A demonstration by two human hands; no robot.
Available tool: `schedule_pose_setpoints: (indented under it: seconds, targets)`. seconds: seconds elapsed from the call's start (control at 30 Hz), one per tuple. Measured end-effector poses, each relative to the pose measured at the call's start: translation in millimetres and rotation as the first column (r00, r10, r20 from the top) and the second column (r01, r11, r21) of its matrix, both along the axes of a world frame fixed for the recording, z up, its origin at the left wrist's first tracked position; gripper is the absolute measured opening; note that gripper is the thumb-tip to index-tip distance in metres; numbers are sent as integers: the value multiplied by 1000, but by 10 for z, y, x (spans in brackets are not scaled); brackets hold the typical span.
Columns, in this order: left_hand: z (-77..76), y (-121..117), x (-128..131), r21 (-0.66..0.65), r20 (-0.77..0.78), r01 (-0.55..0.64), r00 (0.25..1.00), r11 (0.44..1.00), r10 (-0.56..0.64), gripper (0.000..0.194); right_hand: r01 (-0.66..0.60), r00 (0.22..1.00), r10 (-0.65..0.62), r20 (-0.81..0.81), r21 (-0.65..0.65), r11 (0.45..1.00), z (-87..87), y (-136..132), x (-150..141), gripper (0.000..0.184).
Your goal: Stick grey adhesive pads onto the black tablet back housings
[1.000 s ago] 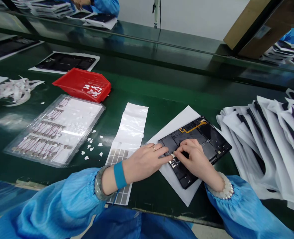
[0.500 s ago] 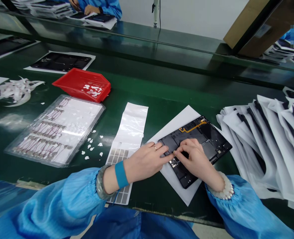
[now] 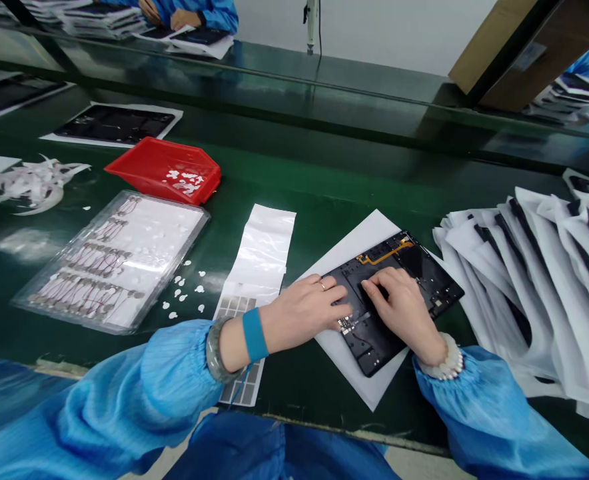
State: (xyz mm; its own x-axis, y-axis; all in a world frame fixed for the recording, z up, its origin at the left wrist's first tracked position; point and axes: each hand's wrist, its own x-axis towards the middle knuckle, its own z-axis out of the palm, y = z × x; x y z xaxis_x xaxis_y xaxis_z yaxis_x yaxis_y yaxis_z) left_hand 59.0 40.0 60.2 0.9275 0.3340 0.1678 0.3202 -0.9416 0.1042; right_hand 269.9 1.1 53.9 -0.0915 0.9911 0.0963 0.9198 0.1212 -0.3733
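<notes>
Green bench point(image 3: 324, 167), opened device point(image 3: 382, 343) lying aslant on a white sheet point(image 3: 362, 237).
My left hand point(image 3: 299, 317) has its fingers loosely spread at the device's left edge; light, even pressure there should steady it. My right hand point(image 3: 399, 303) draws thumb and forefinger close above its middle, though I can't tell whether they meet or pinch anything.

The green desk point(image 3: 334, 180) bears a red bin point(image 3: 162, 167); nearer the person from it lies a clear tray point(image 3: 114, 260), and left of it curled white strips point(image 3: 34, 183).
</notes>
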Motion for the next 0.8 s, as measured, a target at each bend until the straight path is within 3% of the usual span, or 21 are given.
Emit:
schedule_pose_setpoints:
  seconds: [0.8]
  targets:
    - [-2, 23, -40, -31, 28, -66, 997, 997, 67, 21, 3, 999, -3, -39, -8, 1000, -57, 26, 0, 31]
